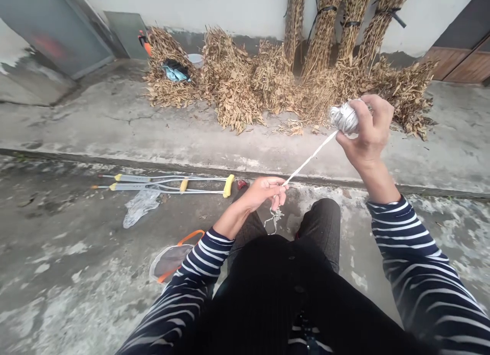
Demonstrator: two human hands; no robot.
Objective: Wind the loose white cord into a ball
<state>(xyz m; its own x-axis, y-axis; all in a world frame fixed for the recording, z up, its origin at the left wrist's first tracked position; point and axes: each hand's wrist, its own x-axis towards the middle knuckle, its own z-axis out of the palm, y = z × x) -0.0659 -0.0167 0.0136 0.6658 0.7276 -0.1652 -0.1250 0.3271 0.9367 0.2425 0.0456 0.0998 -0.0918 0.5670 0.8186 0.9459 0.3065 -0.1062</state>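
Observation:
In my raised right hand [369, 127] is a ball of white string [343, 117], gripped between thumb and fingers. A taut length of string [312, 157] runs down and to the left from the ball to my left hand [264, 191]. The fingers of my left hand are closed on that string in front of my knees. Below them hangs a loose, frayed tangle of the string's end [276, 216]. Part of the ball is hidden by my right hand.
A pair of crutches [168, 184] lies on the ground at left, beside a clear plastic bag [141, 207]. Nearer is a bag with orange handles [170, 260]. A low concrete step [191, 140] crosses ahead. Dried plant stalks [237, 79] are heaped there, with tied bundles [325, 28] against the wall.

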